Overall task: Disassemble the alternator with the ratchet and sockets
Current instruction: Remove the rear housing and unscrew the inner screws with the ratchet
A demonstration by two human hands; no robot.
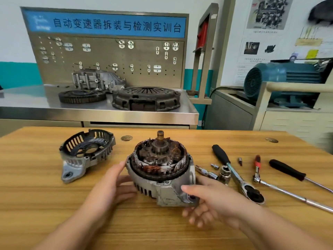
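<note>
I see the alternator (160, 168) mid-tabletop (54, 204), its stator windings and rotor shaft exposed. My hands flank it, fingers relaxed: the left hand (111, 186) touches the housing and the right hand (212, 201) has its thumb on the mounting lug. The end cover (86, 152) lies to the left; the ratchet (236, 174) and sockets (224, 173) lie to the right.

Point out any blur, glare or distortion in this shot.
Head view: the wide-angle lens bows the wooden table along its far edge; soft glare lies on the steel bench top; a dark shape top right is smeared; the alternator is sharp.
</note>
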